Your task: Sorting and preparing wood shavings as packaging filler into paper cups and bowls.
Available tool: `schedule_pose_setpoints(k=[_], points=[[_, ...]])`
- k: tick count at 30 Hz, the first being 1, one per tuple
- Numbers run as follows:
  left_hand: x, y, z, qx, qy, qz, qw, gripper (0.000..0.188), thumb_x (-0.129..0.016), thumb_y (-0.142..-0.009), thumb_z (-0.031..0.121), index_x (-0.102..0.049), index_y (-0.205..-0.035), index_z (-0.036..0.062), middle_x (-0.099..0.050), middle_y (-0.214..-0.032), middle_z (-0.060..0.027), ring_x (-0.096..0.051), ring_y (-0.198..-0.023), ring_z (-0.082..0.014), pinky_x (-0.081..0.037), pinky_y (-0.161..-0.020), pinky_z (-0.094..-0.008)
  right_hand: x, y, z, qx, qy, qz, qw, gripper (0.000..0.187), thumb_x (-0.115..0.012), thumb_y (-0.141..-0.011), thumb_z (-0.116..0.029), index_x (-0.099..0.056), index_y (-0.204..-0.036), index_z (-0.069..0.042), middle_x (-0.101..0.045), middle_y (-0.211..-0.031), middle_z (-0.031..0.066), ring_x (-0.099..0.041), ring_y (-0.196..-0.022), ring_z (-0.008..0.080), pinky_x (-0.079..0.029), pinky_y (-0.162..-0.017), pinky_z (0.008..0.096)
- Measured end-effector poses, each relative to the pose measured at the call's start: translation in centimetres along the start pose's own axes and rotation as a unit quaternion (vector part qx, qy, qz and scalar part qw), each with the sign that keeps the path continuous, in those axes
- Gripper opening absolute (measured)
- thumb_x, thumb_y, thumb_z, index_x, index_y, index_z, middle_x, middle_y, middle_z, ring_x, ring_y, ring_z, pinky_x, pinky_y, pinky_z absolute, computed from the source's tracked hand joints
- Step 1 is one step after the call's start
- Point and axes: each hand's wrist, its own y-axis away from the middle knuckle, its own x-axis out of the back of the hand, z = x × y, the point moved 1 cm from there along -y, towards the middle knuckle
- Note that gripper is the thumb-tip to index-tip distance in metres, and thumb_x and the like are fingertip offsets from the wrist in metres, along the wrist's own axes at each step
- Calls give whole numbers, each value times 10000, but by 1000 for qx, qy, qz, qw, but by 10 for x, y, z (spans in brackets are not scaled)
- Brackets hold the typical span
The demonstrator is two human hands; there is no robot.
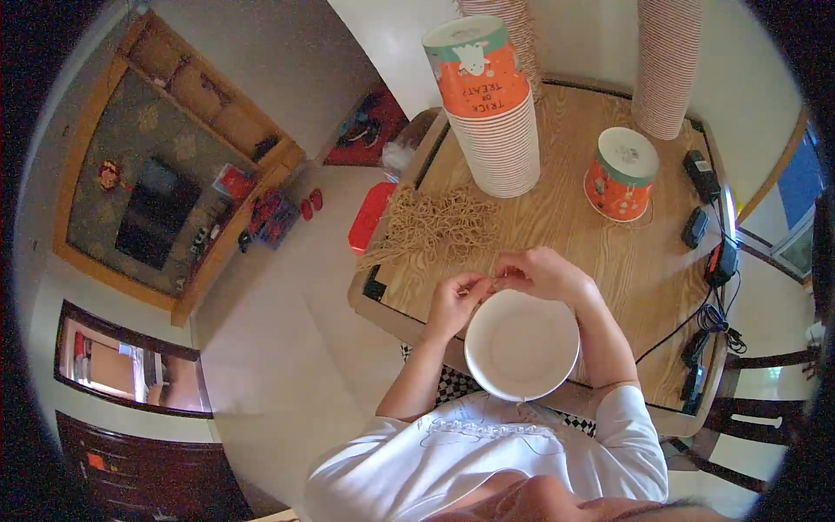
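A paper bucket (522, 348) sits close to my body at the table's front edge, its white inside facing up. At its far rim, my left hand (454, 304) and my right hand (548, 275) meet with fingers pinched together. Between the fingertips is what looks like a short strand of twine, mostly hidden. A small thread end shows at the bucket's near rim. Beyond my left hand lies a tangled heap of tan twine (435, 228). Farther back rises a tall stack of nested orange-and-green paper buckets (494, 130), upside down.
One upside-down orange bucket (619, 178) stands at the right. Two more tall stacks, one being a bucket stack (668, 70), are at the back. Black chargers and cables (713, 317) line the table's right edge. A red tray (372, 217) is beside the twine. Dark chairs (765, 413) stand right.
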Motion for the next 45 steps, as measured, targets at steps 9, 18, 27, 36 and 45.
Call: schedule_pose_setpoints(k=[9, 18, 27, 36, 45], points=[[2, -1, 2, -37, -24, -6, 999, 132, -576, -875, 121, -636, -898, 5, -634, -753, -11, -568, -677, -69, -465, -616, -214, -3, 0, 0, 63, 2, -1, 998, 68, -565, -777, -114, -564, -816, -58, -582, -749, 140, -584, -703, 329, -445, -588, 401], [2, -2, -2, -53, -37, 3, 998, 136, -649, -825, 142, -630, -868, 15, -627, -739, -12, -569, -676, -71, -469, -604, -224, -1, -1, -1, 5, 2, 9, 1000, 98, -568, -795, -113, -566, -880, -64, -595, -712, 144, -585, -657, 334, -451, -580, 402], [-2, 5, 12, -38, -44, 15, 998, 123, -638, -829, 126, -626, -875, 12, -626, -726, -21, -577, -669, -81, -478, -595, -231, -2, -3, -5, 2, -29, 7, 1000, 141, -616, -791, -159, -586, -884, -56, -616, -760, 122, -602, -699, 306, -464, -610, 383], [5, 5, -9, -14, 66, 33, 997, 120, -607, -847, 97, -595, -935, 16, -616, -808, -1, -561, -713, -63, -462, -620, -213, -5, -3, 2, 36, -32, -22, 999, 95, -590, -793, -115, -576, -855, -44, -603, -767, 111, -595, -702, 290, -462, -611, 372], [19, 12, 8, 7, 30, -12, 999, 115, -619, -841, 91, -593, -929, 22, -616, -809, -6, -560, -738, -62, -460, -648, -206, -7, -3, 5, 45, -35, -36, 998, 90, -556, -814, -122, -567, -865, -49, -604, -766, 111, -593, -700, 296, -461, -612, 371]])
